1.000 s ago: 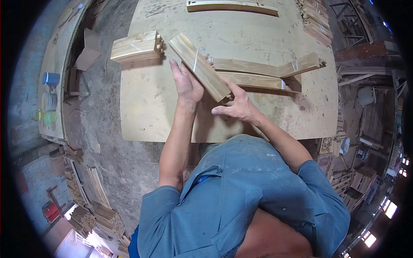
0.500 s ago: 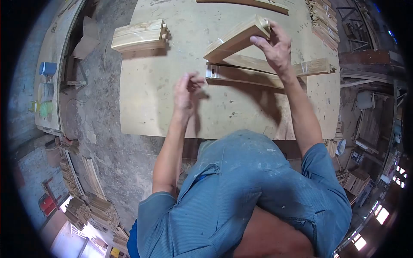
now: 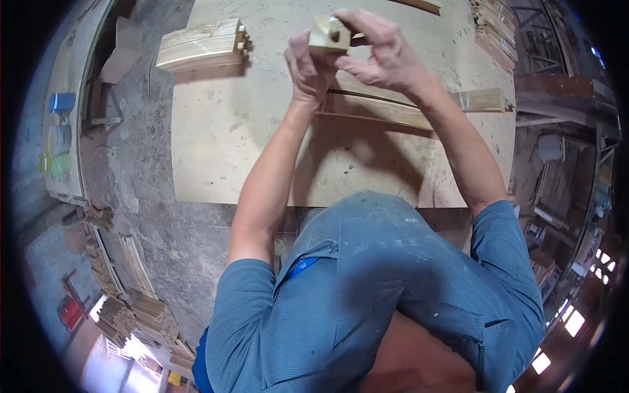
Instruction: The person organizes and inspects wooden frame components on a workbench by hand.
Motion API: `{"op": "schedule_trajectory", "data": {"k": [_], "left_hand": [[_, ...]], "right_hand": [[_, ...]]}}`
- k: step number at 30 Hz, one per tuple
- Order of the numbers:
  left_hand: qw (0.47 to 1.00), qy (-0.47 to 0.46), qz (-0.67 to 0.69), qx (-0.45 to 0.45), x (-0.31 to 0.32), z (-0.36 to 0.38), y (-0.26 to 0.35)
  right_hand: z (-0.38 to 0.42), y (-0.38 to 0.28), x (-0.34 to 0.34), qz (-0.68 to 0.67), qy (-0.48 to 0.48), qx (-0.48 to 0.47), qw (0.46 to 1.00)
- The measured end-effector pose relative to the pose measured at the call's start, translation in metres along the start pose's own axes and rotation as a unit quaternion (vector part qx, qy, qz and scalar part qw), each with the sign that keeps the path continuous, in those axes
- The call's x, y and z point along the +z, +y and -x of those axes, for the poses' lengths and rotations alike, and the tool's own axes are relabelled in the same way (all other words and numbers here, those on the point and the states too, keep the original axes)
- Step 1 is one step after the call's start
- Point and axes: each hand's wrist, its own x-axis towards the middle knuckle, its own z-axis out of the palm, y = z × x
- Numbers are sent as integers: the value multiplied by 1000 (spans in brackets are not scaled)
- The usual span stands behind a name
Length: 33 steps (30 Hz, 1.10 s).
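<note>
A wooden piece (image 3: 327, 40) is held up over the table, its end with a dark round hole turned toward the camera. My left hand (image 3: 306, 69) grips its left side, fingers wrapped round it. On the right side, the fingers and thumb of my right hand (image 3: 380, 52) close on the same piece. Below and behind the hands, a long wooden bar (image 3: 386, 110) lies on the table; its left end is partly hidden by my left hand. Another wooden piece (image 3: 481, 100) rests to the right, beyond my right forearm.
On the pale tabletop (image 3: 229, 150), a bundle of wooden pieces (image 3: 202, 47) sits at the left. Stacked sticks (image 3: 495, 33) lie at the back right corner. A side bench at far left carries a blue cup (image 3: 62, 102).
The wooden piece has moved left and now points its end at the camera. My left hand has risen and closed on it; my right hand has moved left with it.
</note>
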Motion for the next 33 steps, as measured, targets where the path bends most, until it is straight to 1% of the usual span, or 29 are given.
{"op": "schedule_trajectory", "data": {"k": [1,2,4,5,6,8,9,10,11,12,13,14,15,16,17,18,19,20,21,22,23,25,26,28,29,30,31,32,33], "left_hand": [[997,32,-27,58,11,5,-13],[997,38,-21,70,14,7,-9],[999,37,18,20,17,10,-8],[999,27,24,15,19,16,-1],[995,48,-53,68,23,13,10],[994,14,-48,96,15,5,-13],[993,-3,-45,110,12,-1,-17],[998,-2,55,1,5,6,-20],[997,-3,68,-36,-5,13,-24],[994,-4,82,-73,-16,19,-27],[999,-6,12,-37,-29,23,-31],[991,-2,-18,-133,-46,25,-17],[973,5,-47,-228,-60,26,-4],[972,7,-47,-230,-70,29,-8],[941,-29,-40,-334,-81,39,-18],[898,-67,-33,-433,-89,53,-28],[897,-112,-74,-421,-90,65,-48],[890,-149,-137,-409,-86,70,-43],[879,-185,-198,-392,-78,74,-36],[899,-169,-251,-318,-69,78,-29],[899,-172,-252,-314,-67,80,-21],[867,-187,-300,-352,-70,82,-3],[911,-115,-157,-362,-78,97,-14],[937,4,-11,-349,-81,108,19],[944,28,-1,-328,-82,109,45],[954,74,40,-289,-75,106,67],[969,73,134,-193,-70,100,79],[979,44,187,-75,-65,85,87],[984,46,172,-22,-43,58,126]], "right_hand": [[1,-3,2,12,-4,17,1000],[5,-1,4,15,1,27,1000],[18,1,5,-1,21,39,999],[23,1,6,4,27,49,998],[19,5,5,23,11,54,998],[10,5,-3,57,-15,69,996],[12,-2,-8,62,-5,63,996],[21,-12,-11,28,9,134,991],[33,-24,-13,-10,21,205,979],[54,-41,-19,-17,69,243,967],[86,-56,-28,-6,113,258,959],[125,-66,-37,6,158,274,949],[174,-62,-41,14,214,318,923],[231,-46,-47,3,285,354,891],[265,-41,-65,59,309,454,833],[295,-23,-81,162,290,491,805],[325,4,-93,262,272,523,764],[362,41,-99,259,277,525,762],[396,84,-101,122,251,602,748],[412,104,-101,-18,219,662,717],[401,94,-99,-20,223,661,716],[353,53,-101,-54,217,707,671],[350,34,-105,-55,222,702,674],[349,-6,-110,-201,370,628,655],[346,-21,-117,-201,374,625,655],[344,-36,-126,-229,424,588,650],[336,-48,-138,-256,473,547,642],[314,-56,-153,-259,532,505,628],[290,-62,-170,-260,588,462,611]]}}
